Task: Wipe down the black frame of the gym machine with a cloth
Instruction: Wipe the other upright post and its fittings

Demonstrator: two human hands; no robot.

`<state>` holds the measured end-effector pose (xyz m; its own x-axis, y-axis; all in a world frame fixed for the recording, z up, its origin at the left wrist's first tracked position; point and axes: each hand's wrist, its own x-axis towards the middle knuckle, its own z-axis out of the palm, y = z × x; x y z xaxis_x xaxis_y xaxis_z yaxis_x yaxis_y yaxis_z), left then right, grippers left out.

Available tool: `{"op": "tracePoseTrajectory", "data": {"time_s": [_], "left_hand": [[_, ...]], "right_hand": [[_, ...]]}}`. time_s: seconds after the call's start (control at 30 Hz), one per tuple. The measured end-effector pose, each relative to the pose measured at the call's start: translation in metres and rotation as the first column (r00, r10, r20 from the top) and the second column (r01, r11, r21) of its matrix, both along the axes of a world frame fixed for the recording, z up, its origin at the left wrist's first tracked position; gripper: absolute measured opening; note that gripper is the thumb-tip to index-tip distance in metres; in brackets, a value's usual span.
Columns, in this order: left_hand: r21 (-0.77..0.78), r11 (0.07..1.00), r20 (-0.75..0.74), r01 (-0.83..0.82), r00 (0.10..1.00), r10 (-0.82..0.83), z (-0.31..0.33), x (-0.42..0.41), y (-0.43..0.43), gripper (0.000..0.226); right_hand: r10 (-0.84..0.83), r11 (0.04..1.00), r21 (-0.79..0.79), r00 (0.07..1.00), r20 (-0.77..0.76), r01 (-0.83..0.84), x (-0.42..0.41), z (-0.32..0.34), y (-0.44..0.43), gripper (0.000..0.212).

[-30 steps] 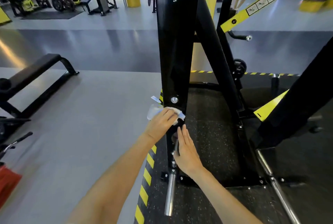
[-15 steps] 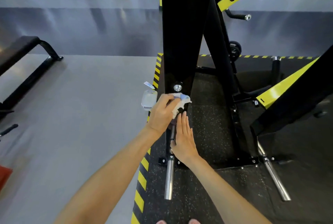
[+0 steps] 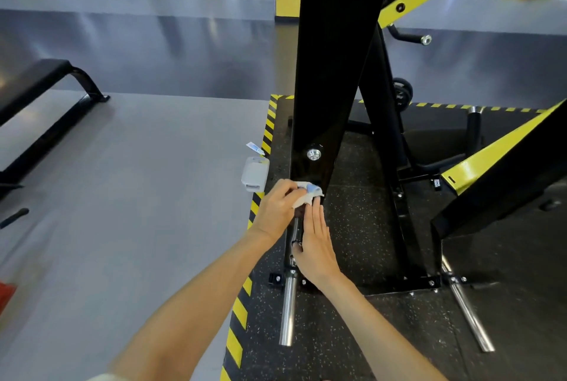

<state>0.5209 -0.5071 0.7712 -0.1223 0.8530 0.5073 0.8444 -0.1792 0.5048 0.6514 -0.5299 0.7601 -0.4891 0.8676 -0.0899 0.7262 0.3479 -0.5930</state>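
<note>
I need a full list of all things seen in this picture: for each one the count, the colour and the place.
black frame upright: one, black, centre, standing on the mat
cloth: one, white with blue, against the upright's lower end
bolt head: one, chrome, on the upright above the cloth
chrome pegs: two, silver, at the machine's base
speckled mat: one, black, under the machine
hazard tape: one border, yellow-black stripes, along the mat's edge
plastic case: one, grey, floor left of the upright
small tube: one, white-blue, just behind the case
bench: one, black, far left
weight plate: one, black, behind the upright, right
left hand: one, grips the cloth
right hand: one, fingers straight, just below the cloth
</note>
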Motion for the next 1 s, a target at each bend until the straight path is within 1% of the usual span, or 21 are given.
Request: {"op": "tracePoseTrajectory", "data": {"time_s": [0.03,0.07,0.13,0.2,0.3,0.33,0.37,0.4,0.43,0.47,0.5,0.57,0.6,0.63,0.7,0.73,0.77,0.83,0.9,0.97,1.0], "left_hand": [[0.022,1.0,0.01,-0.012,1.0,0.012,0.0,0.001,0.001,0.021],[0.04,0.999,0.072,-0.019,0.997,0.016,0.008,0.006,0.002,0.023],[0.098,0.99,0.125,-0.106,0.988,0.093,0.032,0.016,0.004,0.029],[0.115,0.986,0.119,-0.121,0.987,0.107,0.04,0.021,0.007,0.029],[0.149,0.984,0.046,-0.098,0.995,0.092,0.032,0.032,0.008,0.02],[0.181,0.98,-0.021,-0.089,0.995,0.095,0.028,0.037,0.011,0.02],[0.157,0.984,-0.021,-0.078,0.996,0.082,0.029,0.044,0.012,0.029],[0.141,0.989,0.013,-0.035,0.999,0.033,0.029,0.048,0.015,0.033],[0.097,0.995,0.033,0.028,0.999,-0.031,0.031,0.051,0.019,0.027],[0.088,0.993,-0.025,0.079,0.997,-0.077,0.035,0.053,0.019,0.023],[0.143,0.985,-0.117,0.098,0.99,-0.082,0.031,0.049,0.021,0.024],[0.15,0.988,0.038,0.041,0.998,-0.047,0.031,0.038,0.017,0.016],[0.19,0.979,0.072,-0.07,0.996,0.057,0.027,0.03,0.016,0.012],[0.22,0.964,0.073,-0.15,0.988,0.137,0.027,0.024,0.013,0.012],[0.251,0.954,0.102,-0.163,0.985,0.141,0.009,0.013,0.012,0.013],[0.237,0.952,0.127,-0.193,0.978,0.167,0.003,0.012,0.012,0.014],[0.227,0.948,0.119,-0.225,0.972,0.202,-0.004,0.014,0.015,0.015],[0.225,0.945,0.153,-0.239,0.966,0.208,-0.007,0.025,0.016,0.015],[0.253,0.939,0.113,-0.231,0.971,0.209,-0.003,0.04,0.02,0.016],[0.294,0.923,0.15,-0.25,0.965,0.214,0.011,0.056,0.025,0.021],[0.333,0.903,0.181,-0.273,0.958,0.223,0.022,0.064,0.028,0.03]], "right_hand": [[-0.004,1.0,-0.001,1.0,-0.005,0.004,0.0,0.001,0.001,0.089],[-0.005,1.0,-0.008,1.0,-0.01,0.005,0.001,0.001,0.001,0.089],[-0.02,1.0,-0.003,1.0,-0.021,0.019,0.003,0.003,0.001,0.09],[-0.034,0.999,0.004,0.999,-0.029,0.034,0.003,0.004,0.002,0.089],[-0.032,0.999,0.013,0.997,-0.063,0.032,0.003,0.006,0.002,0.088],[-0.03,0.999,0.015,0.996,-0.084,0.031,0.003,0.004,0.002,0.087],[-0.027,0.999,0.017,0.994,-0.104,0.029,0.004,0.002,0.003,0.085],[-0.027,0.999,0.019,0.993,-0.112,0.029,0.006,-0.002,0.002,0.083],[-0.031,0.999,0.021,0.994,-0.102,0.033,0.008,-0.006,0.002,0.081],[-0.035,0.999,0.019,0.996,-0.088,0.036,0.011,-0.01,0.001,0.081],[-0.035,0.999,0.01,0.997,-0.066,0.035,0.013,-0.014,0.0,0.082],[-0.028,0.999,-0.021,0.999,-0.037,0.027,0.015,-0.019,-0.003,0.086],[-0.022,0.999,-0.032,0.999,-0.034,0.021,0.016,-0.021,-0.003,0.086],[-0.011,0.999,-0.035,0.999,-0.036,0.01,0.015,-0.023,-0.003,0.086],[0.013,0.999,-0.043,0.999,-0.035,-0.015,0.015,-0.027,0.0,0.085],[0.023,0.999,-0.045,0.999,-0.025,-0.025,0.016,-0.03,0.001,0.086],[0.035,0.998,-0.05,0.999,-0.013,-0.036,0.017,-0.032,0.003,0.086],[0.06,0.996,-0.061,0.998,-0.015,-0.061,0.019,-0.033,0.008,0.086],[0.1,0.994,-0.043,0.995,-0.02,-0.101,0.02,-0.033,0.011,0.087],[0.105,0.994,-0.017,0.992,-0.075,-0.107,0.018,-0.032,0.015,0.082],[0.092,0.995,-0.025,0.989,-0.112,-0.095,0.019,-0.032,0.018,0.074]]}}
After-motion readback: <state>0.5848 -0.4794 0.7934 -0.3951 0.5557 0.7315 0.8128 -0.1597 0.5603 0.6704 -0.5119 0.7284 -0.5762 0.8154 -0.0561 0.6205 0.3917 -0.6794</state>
